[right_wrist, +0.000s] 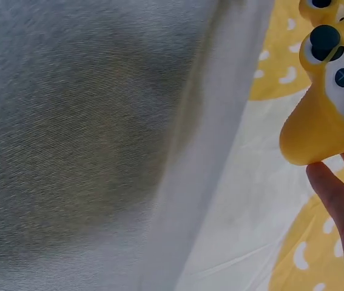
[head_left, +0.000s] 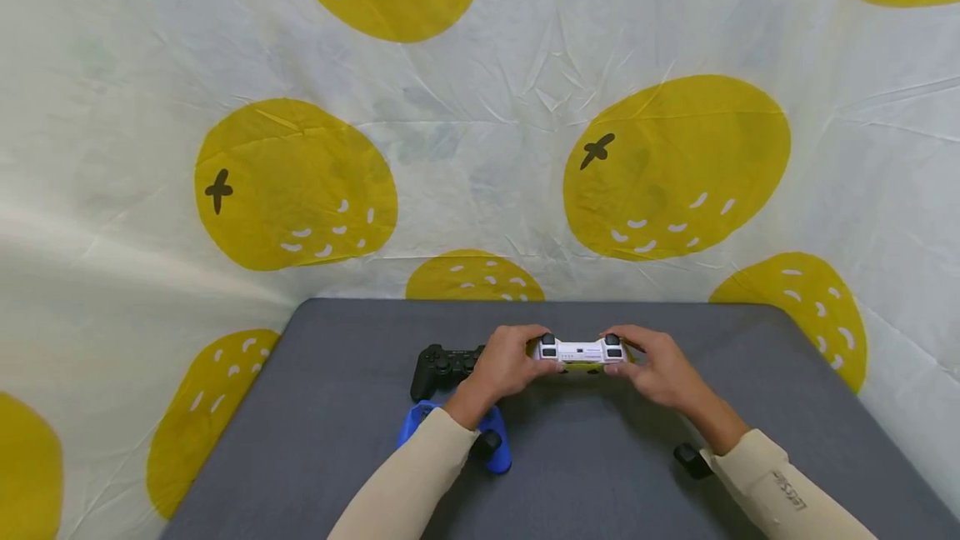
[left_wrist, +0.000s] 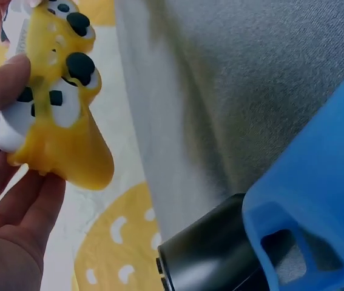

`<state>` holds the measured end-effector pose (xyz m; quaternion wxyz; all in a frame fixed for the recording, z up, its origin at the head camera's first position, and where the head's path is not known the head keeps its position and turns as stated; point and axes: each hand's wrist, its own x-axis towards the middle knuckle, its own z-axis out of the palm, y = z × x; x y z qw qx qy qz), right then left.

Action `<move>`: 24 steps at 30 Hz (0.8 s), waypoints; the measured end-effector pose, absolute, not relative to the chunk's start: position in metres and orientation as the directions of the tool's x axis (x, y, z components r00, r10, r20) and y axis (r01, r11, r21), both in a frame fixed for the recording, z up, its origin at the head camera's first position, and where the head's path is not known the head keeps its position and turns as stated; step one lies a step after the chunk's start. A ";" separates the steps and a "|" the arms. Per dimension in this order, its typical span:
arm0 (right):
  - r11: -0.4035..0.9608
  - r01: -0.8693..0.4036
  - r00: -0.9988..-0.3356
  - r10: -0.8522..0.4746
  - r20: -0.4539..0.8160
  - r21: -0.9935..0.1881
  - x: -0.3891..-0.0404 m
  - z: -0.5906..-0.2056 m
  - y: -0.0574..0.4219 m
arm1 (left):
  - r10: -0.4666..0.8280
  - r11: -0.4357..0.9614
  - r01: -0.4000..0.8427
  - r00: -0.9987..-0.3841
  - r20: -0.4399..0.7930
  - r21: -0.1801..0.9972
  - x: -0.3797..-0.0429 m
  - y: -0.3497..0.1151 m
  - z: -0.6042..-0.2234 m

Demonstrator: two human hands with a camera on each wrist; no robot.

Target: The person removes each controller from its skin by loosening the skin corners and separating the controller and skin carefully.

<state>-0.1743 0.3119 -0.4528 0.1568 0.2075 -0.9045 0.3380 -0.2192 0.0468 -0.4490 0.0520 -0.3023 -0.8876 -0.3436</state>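
Between both hands, above the table, is a white game controller (head_left: pixel 581 352), its trigger edge facing the head camera. A yellow silicone cover (left_wrist: pixel 90 154) wraps its grips and stick side; white shell and buttons show through the openings. My left hand (head_left: pixel 504 363) grips one end, thumb on the near edge and fingers behind. At the other end, my right hand (head_left: pixel 660 367) pinches the controller; the right wrist view catches fingers (right_wrist: pixel 338 197) under the yellow grip. Beneath the left forearm lies a blue silicone cover (head_left: pixel 497 452) with cut-out holes, partly hidden by the sleeve.
A black game controller (head_left: pixel 431 372) lies on the grey table (head_left: pixel 360 457), left of the left hand and partly covered by it. Behind the table hangs a white cloth (head_left: pixel 480 165) printed with yellow fruit. Small black cameras (head_left: pixel 692 461) sit at both wrists.
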 end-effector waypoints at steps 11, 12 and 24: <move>0.639 -0.440 -0.894 -0.248 0.373 -0.631 -0.171 -0.428 0.309 | 0.478 0.450 0.505 -0.833 0.279 0.736 -0.218 0.041 -0.431; 0.639 -0.435 -0.897 -0.242 0.371 -0.635 -0.170 -0.426 0.309 | 0.478 0.440 0.496 -0.835 0.272 0.749 -0.218 0.040 -0.429; 0.628 -0.441 -0.886 -0.193 0.421 -0.641 -0.159 -0.414 0.303 | 0.467 0.340 0.404 -0.857 0.220 0.849 -0.219 0.037 -0.420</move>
